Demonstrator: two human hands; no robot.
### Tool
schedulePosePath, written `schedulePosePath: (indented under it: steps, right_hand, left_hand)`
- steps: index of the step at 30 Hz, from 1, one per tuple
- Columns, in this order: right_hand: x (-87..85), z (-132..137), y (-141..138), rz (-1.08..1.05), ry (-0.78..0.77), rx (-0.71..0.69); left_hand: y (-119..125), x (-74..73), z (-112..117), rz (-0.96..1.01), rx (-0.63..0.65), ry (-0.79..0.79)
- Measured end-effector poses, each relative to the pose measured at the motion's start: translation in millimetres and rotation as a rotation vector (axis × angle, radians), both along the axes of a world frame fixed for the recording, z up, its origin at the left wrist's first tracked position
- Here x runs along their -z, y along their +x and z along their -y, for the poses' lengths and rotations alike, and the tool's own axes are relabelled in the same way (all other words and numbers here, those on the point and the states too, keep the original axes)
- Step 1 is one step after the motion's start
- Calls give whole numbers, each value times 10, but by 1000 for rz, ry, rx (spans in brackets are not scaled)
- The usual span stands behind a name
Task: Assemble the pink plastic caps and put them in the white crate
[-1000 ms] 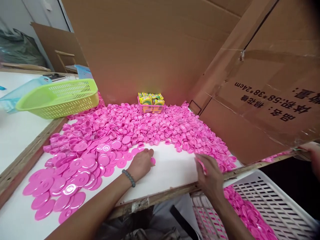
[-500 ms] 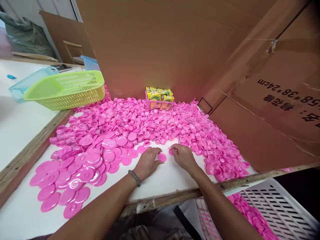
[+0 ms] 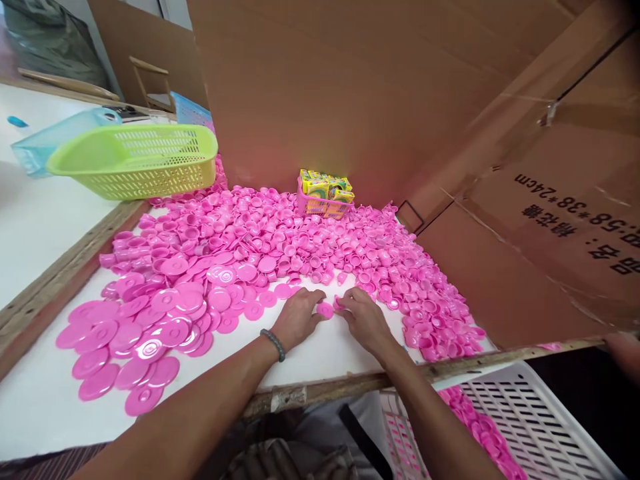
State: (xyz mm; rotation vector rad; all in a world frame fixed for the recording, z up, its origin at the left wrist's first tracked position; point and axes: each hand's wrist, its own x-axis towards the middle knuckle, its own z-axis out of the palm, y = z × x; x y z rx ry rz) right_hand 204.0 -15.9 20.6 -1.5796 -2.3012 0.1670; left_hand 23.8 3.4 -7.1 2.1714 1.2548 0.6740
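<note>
Between thumb and fingers, my left hand [image 3: 296, 319] grips a small round pink toy saucer [image 3: 325, 310]. A dark bead bracelet is on that wrist. My right hand [image 3: 366, 320] pinches a small pink toy cup [image 3: 338, 303], mostly covered by the fingers and right beside the saucer. Both hands are over the white tabletop [image 3: 320, 360]. Loose pink saucers and plates [image 3: 150, 348] spread to the left of my left hand. A wide heap of small pink cups [image 3: 270, 223] lies behind both hands and round to the right.
A pink basket [image 3: 323, 208] of yellow boxes stands in the heap against cardboard [image 3: 325, 87]. At left, a green basket [image 3: 135, 180] overhangs the wooden table edge [image 3: 75, 257]. A white crate [image 3: 545, 420] with pink pieces is below right. Something blurred and skin-toned [image 3: 625, 353] shows at far right.
My right hand has come left with the cup, close to the saucer in my left hand. The camera view has shifted slightly, and the blurred shape has appeared at the right edge.
</note>
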Motion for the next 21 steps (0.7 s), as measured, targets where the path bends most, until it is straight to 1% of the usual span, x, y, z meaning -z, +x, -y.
schedulePosePath:
  steps: [2, 4, 6, 11, 15, 18, 21]
  right_hand:
    - [73, -17, -47, 26, 22, 14]
    - [125, -26, -83, 7, 47, 20]
    - [148, -18, -111, 9, 66, -19]
    - [134, 19, -167, 171, 98, -154]
    - [119, -13, -171, 227, 85, -249]
    - [95, -31, -185, 302, 74, -326]
    - [56, -17, -236, 404, 82, -376]
  left_hand:
    - [0, 8, 2, 4, -4, -6]
    - [-2, 15, 5, 15, 3, -11]
    - [0, 23, 7, 25, 4, -10]
    - [20, 56, -1, 27, -19, 12]
    - [23, 82, -6, 25, -19, -1]
    - [19, 83, -5, 25, -18, -17]
    - [13, 66, -2, 14, -15, -26]
